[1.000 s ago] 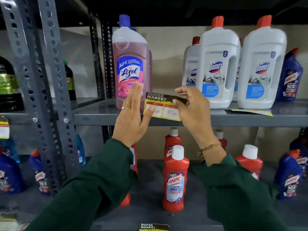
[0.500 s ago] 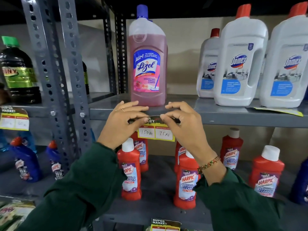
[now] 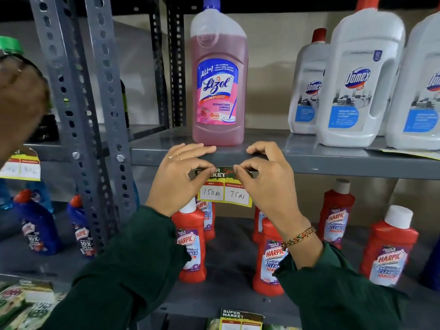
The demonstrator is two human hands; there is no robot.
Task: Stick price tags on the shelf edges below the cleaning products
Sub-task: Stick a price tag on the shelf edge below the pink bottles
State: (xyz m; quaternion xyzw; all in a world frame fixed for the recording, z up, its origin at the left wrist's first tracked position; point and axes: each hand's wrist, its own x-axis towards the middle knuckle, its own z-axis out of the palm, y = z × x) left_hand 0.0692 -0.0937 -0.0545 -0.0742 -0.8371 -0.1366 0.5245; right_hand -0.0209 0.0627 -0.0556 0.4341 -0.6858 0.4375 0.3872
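Head view showed both hands at the centre of the frame, pressing a price tag (image 3: 225, 188) against the grey shelf edge (image 3: 333, 166) directly below the pink Lizol bottle (image 3: 218, 79), which stood at twelve o'clock from them. The left hand (image 3: 177, 178) pinched the tag's dark top strip at its nine o'clock end, thumb in front and fingers hooked over the shelf lip; the right hand (image 3: 264, 177) pinched the three o'clock end the same way.

The likely fault was a crooked or half-stuck tag: only the top strip met the metal, and the yellow lower part hung free below the edge, so uneven pressure could leave it tilted or peeling. Fingers on the lip might also nudge the bottle.

Counted: one Lizol bottle, three white Domex bottles at two o'clock, five red Harpic bottles at least partly visible below, and three tags in all.
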